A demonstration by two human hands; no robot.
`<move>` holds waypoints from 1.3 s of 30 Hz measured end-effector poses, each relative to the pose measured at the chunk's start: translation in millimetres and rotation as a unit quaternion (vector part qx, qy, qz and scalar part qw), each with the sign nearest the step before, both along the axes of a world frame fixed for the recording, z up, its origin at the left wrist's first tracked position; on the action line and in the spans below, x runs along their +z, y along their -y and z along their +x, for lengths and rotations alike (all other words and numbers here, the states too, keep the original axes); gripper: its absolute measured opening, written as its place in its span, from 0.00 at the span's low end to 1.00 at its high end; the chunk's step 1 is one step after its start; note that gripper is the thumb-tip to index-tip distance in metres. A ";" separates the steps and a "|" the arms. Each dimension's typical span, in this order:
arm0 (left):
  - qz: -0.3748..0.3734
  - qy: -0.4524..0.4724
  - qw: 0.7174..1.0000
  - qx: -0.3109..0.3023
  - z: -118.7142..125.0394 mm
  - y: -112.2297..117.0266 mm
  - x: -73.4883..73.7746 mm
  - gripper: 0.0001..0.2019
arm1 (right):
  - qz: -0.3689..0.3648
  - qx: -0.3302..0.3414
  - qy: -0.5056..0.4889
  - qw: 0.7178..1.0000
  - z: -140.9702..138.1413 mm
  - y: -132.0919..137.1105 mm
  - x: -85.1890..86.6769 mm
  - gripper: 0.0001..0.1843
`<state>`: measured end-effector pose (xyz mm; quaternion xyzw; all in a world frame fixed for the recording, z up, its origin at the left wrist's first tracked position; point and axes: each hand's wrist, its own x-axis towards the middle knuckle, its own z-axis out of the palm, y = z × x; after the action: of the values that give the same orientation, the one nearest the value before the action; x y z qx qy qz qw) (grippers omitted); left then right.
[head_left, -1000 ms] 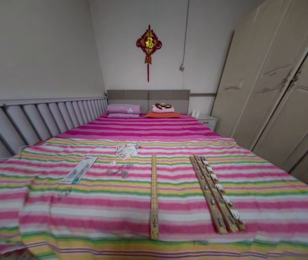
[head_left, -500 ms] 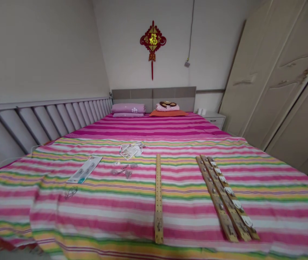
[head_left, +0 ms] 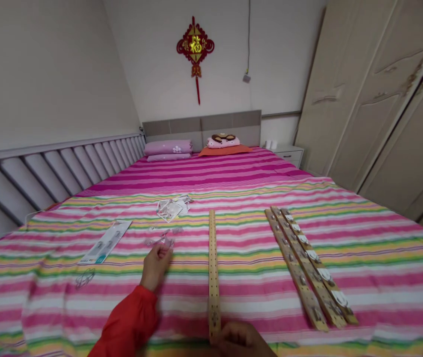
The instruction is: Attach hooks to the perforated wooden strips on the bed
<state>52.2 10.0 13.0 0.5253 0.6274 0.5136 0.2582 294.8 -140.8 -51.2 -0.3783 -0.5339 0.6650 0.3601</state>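
A striped sheet (head_left: 256, 258) covers the near half of the bed. My left hand (head_left: 155, 265), in a red sleeve, reaches forward, its fingertips pinched on small clear metal clips (head_left: 161, 240) lying on the sheet. My right hand (head_left: 243, 339) is at the bottom edge, fingers curled at the near end of a long wooden strip with holes (head_left: 213, 267). To the right lie three wooden strips (head_left: 306, 267) side by side, fitted with metal studs and white hooks.
A flat white package (head_left: 105, 242) and a wire clip (head_left: 85, 277) lie at the left. Torn clear wrappers (head_left: 173, 206) sit farther back. Pillows (head_left: 168, 147) rest at the headboard. A slatted rail (head_left: 66, 166) runs along the left, wardrobes (head_left: 382, 99) along the right.
Both hands have come into view from below: the left has reached to the small clips, the right has arrived at the near end of the single wooden strip. The view has shifted slightly.
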 end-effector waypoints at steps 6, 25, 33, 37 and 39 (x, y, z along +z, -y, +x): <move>0.004 -0.117 0.986 0.120 -9.2 -37.7 -43.5 0.16 | -0.076 -0.046 -0.101 0.991 -1.8 -4.5 -2.8 0.22; 0.030 0.185 0.974 0.125 -9.8 4.2 -40.8 0.18 | -0.043 -0.092 -0.050 0.994 -23.2 -24.3 39.7 0.22; 0.027 0.178 0.983 0.026 26.5 34.5 -37.2 0.19 | 0.138 -0.165 0.072 0.974 -59.6 -91.4 65.8 0.07; 0.020 0.187 0.982 -0.005 32.4 42.8 -36.5 0.19 | 0.129 -0.204 0.104 0.965 -77.9 -114.8 59.0 0.06; 0.021 0.186 0.982 -0.007 32.9 44.5 -35.6 0.19 | 0.125 -0.216 0.135 0.959 -83.2 -122.2 55.6 0.06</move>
<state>85.1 -34.5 -22.6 0.4302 0.5538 0.6135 0.3631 211.5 -18.7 4.5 -0.5227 -0.5617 0.4423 0.4644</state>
